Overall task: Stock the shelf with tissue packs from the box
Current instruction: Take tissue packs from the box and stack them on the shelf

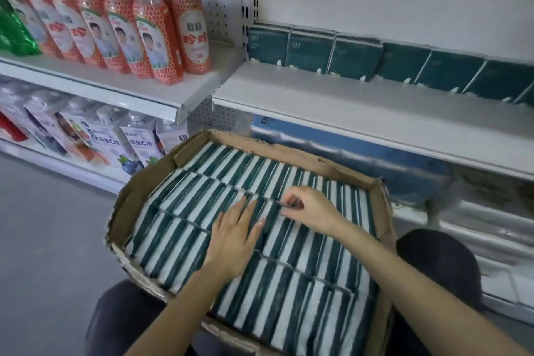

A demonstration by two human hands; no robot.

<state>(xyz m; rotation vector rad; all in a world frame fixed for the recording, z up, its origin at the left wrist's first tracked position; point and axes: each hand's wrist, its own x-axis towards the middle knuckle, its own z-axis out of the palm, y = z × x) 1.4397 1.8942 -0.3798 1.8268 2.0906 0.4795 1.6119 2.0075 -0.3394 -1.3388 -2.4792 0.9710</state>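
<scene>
Now I'm pressing my left hand (pixel 235 230) flat on the green-and-white tissue packs (pixel 289 283) jamming the torn brown cardboard box (pixel 135 190), centre frame, steadying them while my right hand (pixel 313 209), fingers curled, is pinching one pack's edge.

The one camera sits on my head, wide-angle, facing forward and down, close over the box (pixel 138 189) at my knees, the shelf (pixel 318 101) just beyond it

Bright, even light leaves only faint shadows. The wide lens bows the shelf (pixel 375 112) edges. The right side smears with blur; bottles (pixel 153 28) catch slight glare.
</scene>
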